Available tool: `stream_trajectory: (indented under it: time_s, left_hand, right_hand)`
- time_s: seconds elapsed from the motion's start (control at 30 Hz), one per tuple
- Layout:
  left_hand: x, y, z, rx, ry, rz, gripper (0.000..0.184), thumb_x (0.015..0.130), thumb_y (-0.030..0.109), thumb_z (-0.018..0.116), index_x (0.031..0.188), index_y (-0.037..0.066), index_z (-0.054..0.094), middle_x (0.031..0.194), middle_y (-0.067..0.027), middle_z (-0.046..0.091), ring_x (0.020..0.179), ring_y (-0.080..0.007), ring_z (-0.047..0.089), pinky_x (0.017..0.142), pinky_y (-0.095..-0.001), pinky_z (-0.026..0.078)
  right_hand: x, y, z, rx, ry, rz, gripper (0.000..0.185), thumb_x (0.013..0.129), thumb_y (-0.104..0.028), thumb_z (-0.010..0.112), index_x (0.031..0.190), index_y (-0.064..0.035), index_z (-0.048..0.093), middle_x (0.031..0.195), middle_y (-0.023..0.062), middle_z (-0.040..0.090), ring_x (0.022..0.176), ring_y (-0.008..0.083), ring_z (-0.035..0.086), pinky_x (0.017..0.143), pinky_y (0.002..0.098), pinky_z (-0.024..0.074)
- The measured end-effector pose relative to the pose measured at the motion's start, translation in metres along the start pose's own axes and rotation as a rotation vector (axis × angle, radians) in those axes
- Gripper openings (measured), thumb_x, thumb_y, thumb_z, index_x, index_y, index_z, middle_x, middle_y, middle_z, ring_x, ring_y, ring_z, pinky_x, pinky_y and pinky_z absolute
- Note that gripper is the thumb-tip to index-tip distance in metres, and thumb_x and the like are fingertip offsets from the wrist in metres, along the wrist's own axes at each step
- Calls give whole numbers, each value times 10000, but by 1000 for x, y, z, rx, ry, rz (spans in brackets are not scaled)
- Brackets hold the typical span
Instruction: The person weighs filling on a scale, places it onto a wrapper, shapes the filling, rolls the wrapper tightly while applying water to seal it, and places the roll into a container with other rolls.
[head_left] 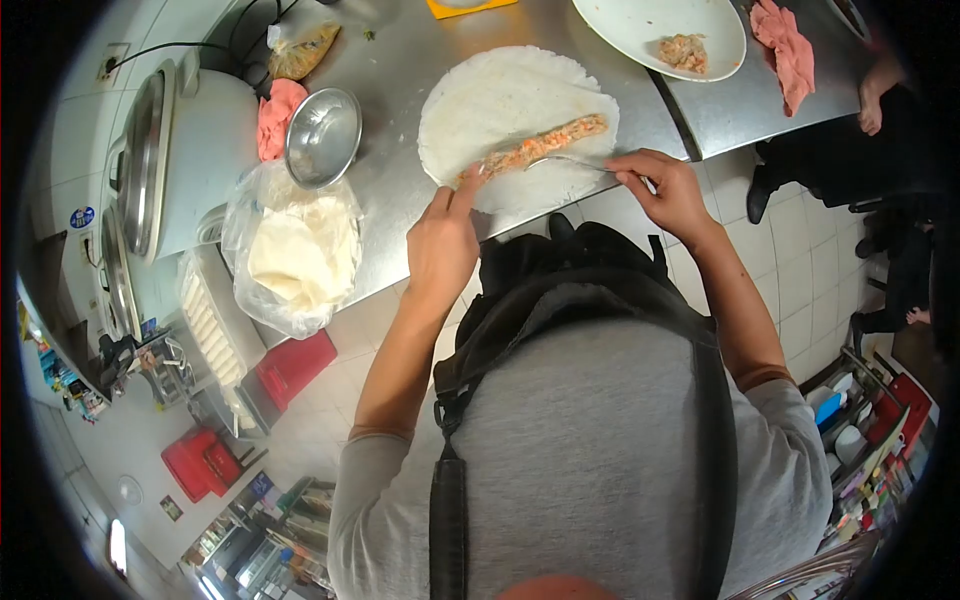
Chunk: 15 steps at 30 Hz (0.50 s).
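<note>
A strip of orange-flecked, minced filling (pixel 545 142) lies slantwise across a stack of round white wrappers (pixel 490 100). My left hand (pixel 445 240) is at the near left edge of the stack, its fingers stretched out and the tips touching the left end of the filling. In my right hand (pixel 665 195) is the handle of a metal spoon (pixel 570 160); its tip meets the near side of the strip. Farther back, a white bowl (pixel 620 35) contains a small lump of similar filling (pixel 684 54).
A metal bowl (pixel 323 138), a plastic bag of pale sheets (pixel 300 250) and a pink cloth (pixel 280 115) lie to the left. Beside the counter, a tray (pixel 212 335) contains several white rolls. Another pink cloth (pixel 785 55) lies right; a person's hand (pixel 880 95) is beyond it.
</note>
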<state>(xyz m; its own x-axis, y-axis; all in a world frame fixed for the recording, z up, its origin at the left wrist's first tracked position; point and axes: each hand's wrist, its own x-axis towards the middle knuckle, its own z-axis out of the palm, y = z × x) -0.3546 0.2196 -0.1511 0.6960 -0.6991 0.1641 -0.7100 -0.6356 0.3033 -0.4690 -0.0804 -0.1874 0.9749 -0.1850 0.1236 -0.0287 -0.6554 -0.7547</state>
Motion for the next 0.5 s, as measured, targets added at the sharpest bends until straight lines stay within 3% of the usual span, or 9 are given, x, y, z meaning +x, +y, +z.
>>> stream_trajectory:
  time_s: [0.07, 0.2, 0.3, 0.37, 0.5]
  left_hand:
    - [-12, -1, 4, -21, -24, -98, 682, 768, -93, 598, 1423, 94, 607, 879, -143, 623, 765, -332, 672, 652, -437, 562]
    - [-15, 6, -15, -43, -19, -108, 686, 766, -100, 597, 1424, 93, 606, 881, -151, 624, 767, -336, 673, 652, -436, 561]
    - [1, 20, -16, -132, 14, -142, 611, 831, -80, 574, 1412, 103, 618, 949, -161, 649, 782, -371, 666, 692, -457, 552]
    - [6, 22, -2, -99, 21, -5, 621, 816, -86, 585, 1404, 109, 626, 948, -151, 651, 773, -360, 670, 689, -452, 559]
    - [-3, 10, -9, 10, -50, -51, 631, 809, -86, 591, 1405, 119, 626, 945, -146, 651, 776, -350, 679, 697, -449, 571]
  right_hand:
    - [0, -3, 3, 24, -12, -34, 156, 924, -135, 710, 1067, -133, 772, 972, 85, 748, 816, 283, 700, 719, 370, 556]
    - [6, -6, 2, 11, -16, 0, 171, 935, -111, 703, 1091, -109, 771, 958, 92, 742, 791, 254, 694, 710, 344, 548]
    - [5, -1, -4, 28, -26, 6, 160, 929, -136, 710, 1076, -127, 775, 973, 86, 750, 798, 261, 707, 708, 356, 555]
    - [6, 0, -12, 32, -27, 26, 162, 931, -136, 709, 1078, -127, 776, 969, 87, 749, 793, 257, 707, 706, 355, 553]
    - [2, 6, -26, -18, -37, 73, 160, 931, -137, 709, 1073, -125, 781, 945, 88, 747, 783, 256, 704, 697, 356, 545]
